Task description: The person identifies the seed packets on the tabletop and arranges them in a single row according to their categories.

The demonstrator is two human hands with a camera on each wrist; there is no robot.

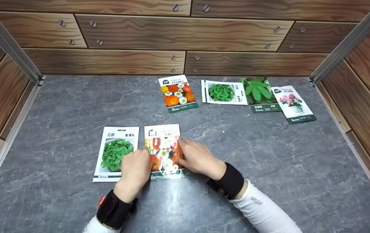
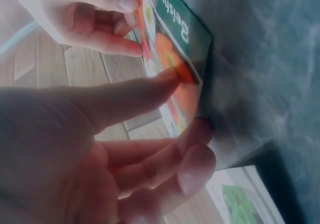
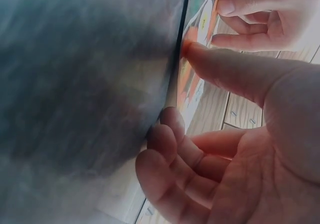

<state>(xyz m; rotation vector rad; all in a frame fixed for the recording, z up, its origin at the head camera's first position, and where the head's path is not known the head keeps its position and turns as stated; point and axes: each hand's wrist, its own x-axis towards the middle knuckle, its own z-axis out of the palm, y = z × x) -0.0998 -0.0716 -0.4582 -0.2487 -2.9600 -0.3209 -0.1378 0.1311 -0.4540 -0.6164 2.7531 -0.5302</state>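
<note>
I have both hands on the orange-flower packet (image 1: 165,152), near the middle of the grey table (image 1: 301,178). Taking that packet as the centre of my clock, the left hand (image 1: 136,166) pinches its edge at eight to nine o'clock and the right hand (image 1: 198,157) pinches the opposite edge at three. A leafy packet (image 1: 115,155) lies just beside it at nine o'clock, partly hidden by the left hand.

I judge the step in hand to be setting the held packet straight beside that neighbour. The next move seems to call for keeping both side edges level, then easing the two thumbs off together so nothing skews.

Only my head feed gives me the far row: a matching flower packet (image 1: 178,94) towards twelve, a sideways leafy packet (image 1: 222,92) between one and two, a broad-leaf packet (image 1: 259,92) at two, and a pink-flower packet (image 1: 293,103) between two and three. The left wrist feed shows me the thumb on the printed face; the right wrist feed shows curled fingertips (image 3: 162,141) along the edge, which the head view conceals. I cannot tell whether the packet is slightly raised.
</note>
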